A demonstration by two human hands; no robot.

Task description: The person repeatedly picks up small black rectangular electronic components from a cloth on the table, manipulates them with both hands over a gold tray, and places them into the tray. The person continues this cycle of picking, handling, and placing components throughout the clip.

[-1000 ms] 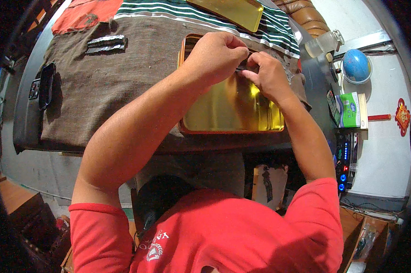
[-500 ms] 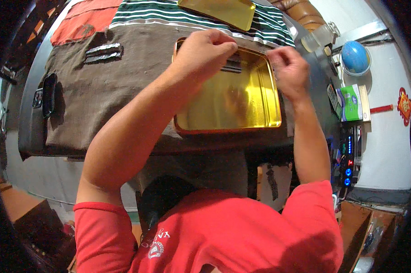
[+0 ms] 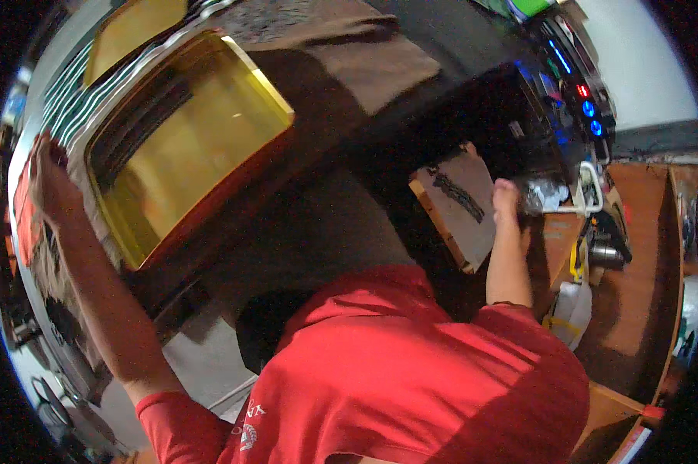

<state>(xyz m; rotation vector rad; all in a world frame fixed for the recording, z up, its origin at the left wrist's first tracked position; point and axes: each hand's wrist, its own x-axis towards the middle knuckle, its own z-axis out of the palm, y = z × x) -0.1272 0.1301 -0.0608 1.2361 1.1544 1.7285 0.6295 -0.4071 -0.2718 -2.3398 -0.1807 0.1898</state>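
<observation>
On the cloth-covered table stands a shallow gold tin tray with a raised rim; several dark strips lie along its far side. My left hand is beside the tray's left end, over the cloth. Its fingers look bent but are smeared, and anything in them does not show. My right hand is down off the table at the right, between a pale wood-edged board and a crumpled clear plastic item. Its fingers are mostly hidden, so I cannot make out any grip.
A second gold tin piece lies on the striped cloth at the far left. At right are a white looped handle, a brown wooden cabinet, a yellow-and-white item and a black device with blue lights.
The view has swung right, shifting the tray leftward. My right hand has left the tray's edge and moved down to the right; my left hand has moved from above the tray to its left end.
</observation>
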